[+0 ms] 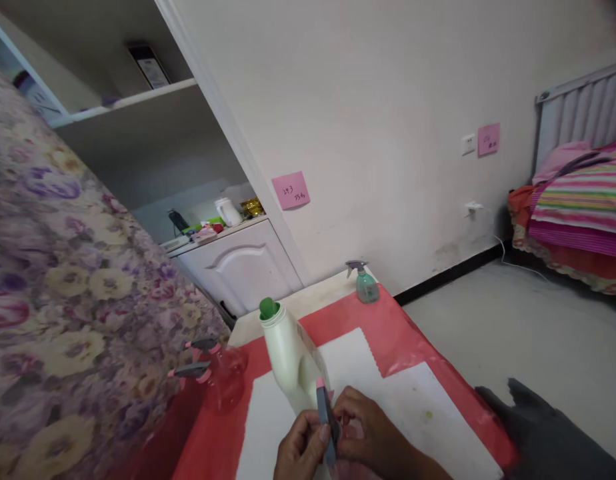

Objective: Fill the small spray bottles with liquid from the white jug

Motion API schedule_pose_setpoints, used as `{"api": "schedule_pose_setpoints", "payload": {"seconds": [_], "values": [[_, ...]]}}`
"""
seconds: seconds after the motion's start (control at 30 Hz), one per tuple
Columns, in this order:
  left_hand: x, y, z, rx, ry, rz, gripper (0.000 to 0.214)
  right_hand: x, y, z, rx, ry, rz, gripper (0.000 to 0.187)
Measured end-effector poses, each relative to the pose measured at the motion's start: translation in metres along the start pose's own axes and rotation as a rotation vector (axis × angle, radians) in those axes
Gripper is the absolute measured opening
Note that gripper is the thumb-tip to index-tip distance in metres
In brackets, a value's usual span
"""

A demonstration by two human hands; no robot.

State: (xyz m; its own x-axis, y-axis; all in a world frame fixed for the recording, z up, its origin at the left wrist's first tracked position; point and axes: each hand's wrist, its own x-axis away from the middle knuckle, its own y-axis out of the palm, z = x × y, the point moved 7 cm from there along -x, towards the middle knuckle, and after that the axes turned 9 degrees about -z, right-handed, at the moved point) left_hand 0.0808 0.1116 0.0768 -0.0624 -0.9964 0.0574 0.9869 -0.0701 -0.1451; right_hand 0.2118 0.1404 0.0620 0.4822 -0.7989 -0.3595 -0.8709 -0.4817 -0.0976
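My left hand point(304, 445) pinches the grey trigger head of a spray bottle point(324, 407), whose pink nozzle tip points away from me. My right hand point(371, 427) is closed against the same head from the right, near its neck; the fingers cover what exactly they grip. Clear pinkish plastic shows below the hands. Just beyond them a large pale green jug point(291, 350) stands with a green piece point(269, 308) in its mouth. Two clear pink spray bottles with grey heads point(225, 373) are on the left. Farther back stands a green spray bottle point(367, 288).
White sheets point(438, 413) lie on the red table cover point(333, 312). A floral curtain point(78, 313) hangs close on the left. Behind the table are a white cabinet point(245, 263) and a wall with pink notes point(291, 191). A bed point(583, 200) stands at right.
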Motion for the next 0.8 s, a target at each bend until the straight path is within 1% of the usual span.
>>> {"api": "schedule_pose_setpoints", "payload": {"seconds": [0.13,0.2,0.27,0.37,0.43,0.47,0.53,0.63,0.67,0.7,0.73,0.8], "values": [[0.006,0.004,0.006,0.005,0.027,0.040,0.043,0.003,0.000,-0.006,-0.015,0.009,-0.043,0.010],[0.009,0.006,0.008,0.009,0.023,0.040,0.041,0.004,0.000,-0.006,0.008,-0.015,-0.028,0.011],[0.013,0.009,0.010,0.012,0.010,0.021,0.040,0.005,0.001,-0.002,0.059,-0.041,0.044,0.017],[0.016,0.011,0.014,0.011,0.002,0.012,0.040,0.008,0.005,0.008,0.121,-0.036,0.198,0.028],[0.017,0.012,0.014,0.016,0.006,0.015,0.039,0.011,0.007,0.011,0.133,-0.014,0.273,0.030],[0.017,0.012,0.014,0.015,0.009,0.020,0.039,0.011,0.007,0.011,0.132,-0.007,0.285,0.030],[0.016,0.010,0.010,0.013,0.019,0.043,0.040,0.011,0.006,0.005,0.120,-0.017,0.242,0.026],[0.014,0.007,0.003,0.007,0.031,0.088,0.042,0.009,0.007,-0.006,0.066,-0.080,0.091,0.020],[0.013,0.007,0.001,0.004,0.032,0.092,0.041,0.009,0.007,-0.009,0.047,-0.100,0.062,0.019],[0.012,0.006,-0.001,-0.001,0.034,0.093,0.041,0.009,0.007,-0.009,0.034,-0.110,0.063,0.018],[0.012,0.006,-0.001,-0.008,0.037,0.093,0.040,0.009,0.007,-0.008,0.031,-0.112,0.091,0.017],[0.012,0.006,-0.001,-0.020,0.045,0.096,0.040,0.010,0.007,-0.003,0.043,-0.099,0.198,0.018]]}}
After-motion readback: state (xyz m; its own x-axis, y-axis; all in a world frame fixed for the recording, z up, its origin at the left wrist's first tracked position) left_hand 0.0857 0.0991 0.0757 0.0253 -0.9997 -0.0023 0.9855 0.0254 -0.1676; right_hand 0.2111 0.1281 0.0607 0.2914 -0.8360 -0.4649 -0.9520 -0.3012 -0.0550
